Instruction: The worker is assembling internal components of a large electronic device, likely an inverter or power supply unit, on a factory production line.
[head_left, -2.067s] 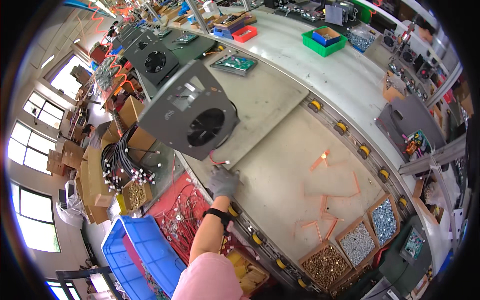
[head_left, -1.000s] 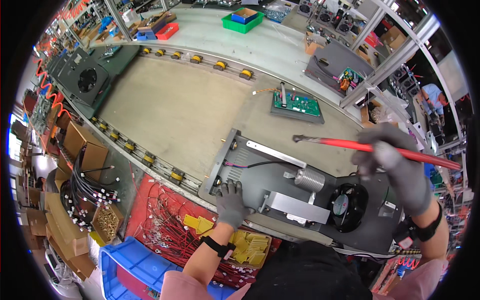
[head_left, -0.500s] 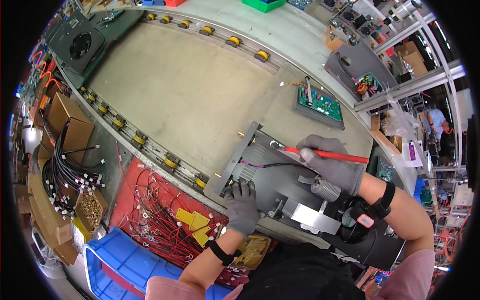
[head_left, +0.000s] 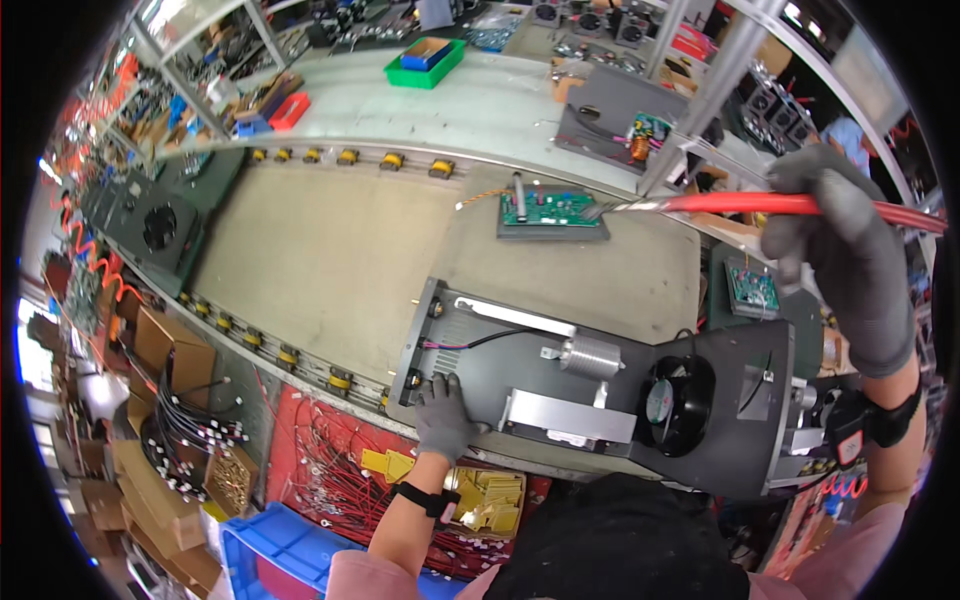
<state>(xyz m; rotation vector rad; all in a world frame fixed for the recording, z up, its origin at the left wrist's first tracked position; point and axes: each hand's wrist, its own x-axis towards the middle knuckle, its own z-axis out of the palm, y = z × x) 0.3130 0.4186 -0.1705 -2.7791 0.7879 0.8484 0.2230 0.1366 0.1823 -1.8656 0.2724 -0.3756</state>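
My gloved left hand (head_left: pixel 447 418) lies on the near left corner of a grey metal housing (head_left: pixel 480 385), beside its end panel, its fingers stretched out and holding nothing. Inside the housing are a ribbed metal cylinder (head_left: pixel 592 357), a silver bracket (head_left: pixel 570 416), a black cable (head_left: pixel 500 336) and a round black fan (head_left: pixel 677 405). My gloved right hand (head_left: pixel 845 240), raised at the right, is closed around a long red-handled wrench (head_left: pixel 740 203). The wrench's metal head points left and shows in front of a green circuit board (head_left: pixel 560 208); I cannot tell whether they touch.
Yellow rollers (head_left: pixel 340 379) line both sides of the bench. Another housing with a fan (head_left: pixel 158 225) stands far left. A blue bin (head_left: pixel 275 540), red wires (head_left: pixel 340 450), yellow plates (head_left: pixel 490 500) and cardboard boxes (head_left: pixel 170 345) lie nearer. A metal post (head_left: pixel 700 110) rises at the right.
My right hand has lifted the wrench from over the housing up and to the right. My left hand stays at the housing's end. The view has tilted up, showing more of the far bench.
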